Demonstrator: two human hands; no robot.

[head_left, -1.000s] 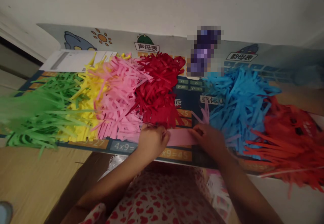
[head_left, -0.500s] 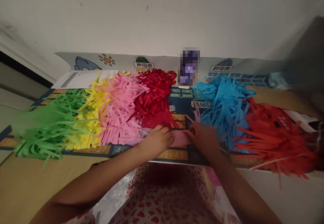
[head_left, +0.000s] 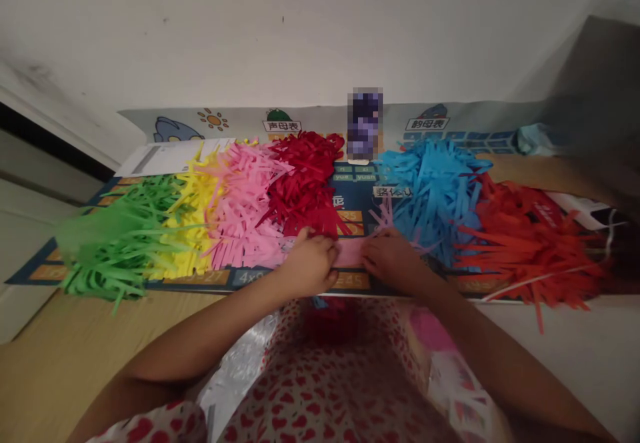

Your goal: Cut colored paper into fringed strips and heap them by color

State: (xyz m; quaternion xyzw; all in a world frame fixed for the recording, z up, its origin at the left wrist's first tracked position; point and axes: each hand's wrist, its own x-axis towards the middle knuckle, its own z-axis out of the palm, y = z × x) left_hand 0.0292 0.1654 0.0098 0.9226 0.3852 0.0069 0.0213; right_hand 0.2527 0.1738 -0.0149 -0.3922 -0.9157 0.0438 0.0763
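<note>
1. Head view: left hand [head_left: 310,264] and right hand [head_left: 394,259] closed on the two ends of a pink paper strip [head_left: 350,253]; hands nearer each other than a second ago, less strip showing.
2. Strip sits over a printed chart [head_left: 210,280] on the bench [head_left: 100,343], between the pink fringe [head_left: 245,203] and blue fringe [head_left: 430,196].
3. Fringes: thin, flat, shaggy layers of cut paper.

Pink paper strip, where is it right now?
In the head view, the pink paper strip sits between the left hand and the right hand, just below the dark red paper fringe.
</note>
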